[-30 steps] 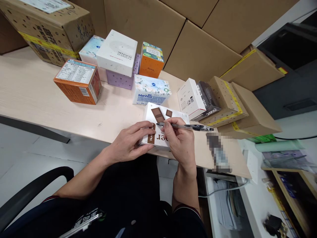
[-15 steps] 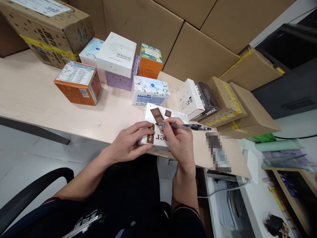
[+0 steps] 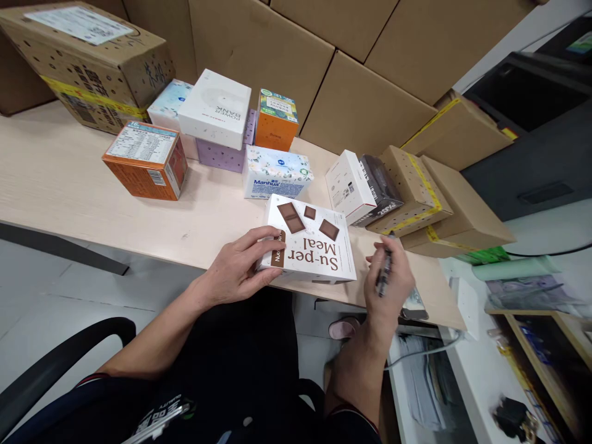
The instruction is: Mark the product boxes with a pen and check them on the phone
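Note:
A white box printed "Su-per Meal" (image 3: 319, 246), with pictures of chocolate squares, lies flat at the table's front edge; its lettering appears upside down. My left hand (image 3: 252, 259) grips the box's left end, with fingers over the brown label on top and the thumb along the near side. To the right of the box, my right hand (image 3: 391, 277) is closed around a dark pen (image 3: 383, 277), held clear of the box. Motion blurs this hand slightly. Beneath and beyond it, a flat dark-edged object (image 3: 415, 305) lies on the table, partly hidden.
Behind the box stand a Manhua tissue pack (image 3: 277, 172), an orange carton (image 3: 143, 160), a power bank box (image 3: 215, 108) and a taller orange box (image 3: 276, 120). A white box (image 3: 349, 188) and cardboard cartons (image 3: 411, 191) sit to the right. Large cartons line the back.
My right hand has moved right, off the box, carrying the pen, which has turned from lying sideways to steeply slanted. The box's printing is uncovered. My left hand stays on the box.

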`<state>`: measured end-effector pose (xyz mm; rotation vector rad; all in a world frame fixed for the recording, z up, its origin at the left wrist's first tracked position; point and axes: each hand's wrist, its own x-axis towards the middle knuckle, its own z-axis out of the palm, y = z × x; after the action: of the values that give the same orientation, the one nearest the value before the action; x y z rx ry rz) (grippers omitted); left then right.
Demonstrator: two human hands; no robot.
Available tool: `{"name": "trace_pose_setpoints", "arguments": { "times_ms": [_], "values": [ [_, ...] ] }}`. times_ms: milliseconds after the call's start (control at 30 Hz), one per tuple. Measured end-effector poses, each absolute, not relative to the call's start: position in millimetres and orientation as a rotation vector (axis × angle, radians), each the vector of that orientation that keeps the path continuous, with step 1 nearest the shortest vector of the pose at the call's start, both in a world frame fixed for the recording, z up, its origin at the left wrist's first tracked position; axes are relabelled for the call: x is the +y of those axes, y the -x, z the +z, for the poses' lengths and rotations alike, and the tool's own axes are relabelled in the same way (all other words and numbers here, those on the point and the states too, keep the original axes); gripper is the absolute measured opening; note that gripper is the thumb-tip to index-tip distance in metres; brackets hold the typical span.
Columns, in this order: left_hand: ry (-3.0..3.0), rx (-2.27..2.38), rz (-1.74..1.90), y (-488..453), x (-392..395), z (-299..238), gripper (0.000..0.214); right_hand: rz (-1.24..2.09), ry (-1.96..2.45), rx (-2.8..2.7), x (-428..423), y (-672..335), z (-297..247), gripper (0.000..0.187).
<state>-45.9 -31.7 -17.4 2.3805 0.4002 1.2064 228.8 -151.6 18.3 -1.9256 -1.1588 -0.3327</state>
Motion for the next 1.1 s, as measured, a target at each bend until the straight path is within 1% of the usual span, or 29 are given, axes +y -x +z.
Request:
{"name": "trace_pose_setpoints", "arguments": {
  "times_ms": [133,200,300,433,533,600,667,700,767,800,833,933,1100],
  "values": [
    [-2.382,0.446,1.192,46,-33,-19,0.036,-0.184,2.389,-1.523,-153,-250,4,0.048],
    [-2.383,0.462,1.194,45,-33,-20,0.036,-0.158,2.511,-1.633,-146,-248,3,0.051],
    [-2.382,0.473,1.199,44,-34,-20,0.036,-0.152,2.555,-1.739,-134,-243,6,0.049],
    [-2.388,0.508,1.184,43,-34,-19,0.037,-0.138,2.540,-1.726,-127,-245,5,0.051],
    [-2.401,0.536,1.164,43,-35,-19,0.037,-0.203,2.456,-1.624,-139,-256,2,0.053],
    [-2.410,0.540,1.163,43,-35,-19,0.036,-0.287,2.484,-1.448,-155,-267,2,0.055],
    [-2.415,0.540,1.171,43,-35,-19,0.036,-0.299,2.616,-1.202,-174,-281,5,0.066],
    [-2.417,0.542,1.172,43,-35,-19,0.036,-0.252,2.703,-1.068,-183,-288,7,0.075],
    [-2.419,0.553,1.172,42,-36,-19,0.036,-0.094,2.848,-0.852,-199,-302,10,0.094],
    [-2.421,0.557,1.171,42,-36,-19,0.036,-0.003,2.888,-0.797,-204,-309,11,0.100],
    [-2.424,0.558,1.170,42,-36,-19,0.036,0.079,2.905,-0.783,-209,-316,10,0.102],
    [-2.425,0.550,1.169,42,-36,-20,0.036,0.172,2.889,-0.860,-216,-331,5,0.096],
    [-2.423,0.549,1.179,41,-34,-21,0.037,0.056,2.839,-0.945,-218,-337,-1,0.092]
  ]
}}
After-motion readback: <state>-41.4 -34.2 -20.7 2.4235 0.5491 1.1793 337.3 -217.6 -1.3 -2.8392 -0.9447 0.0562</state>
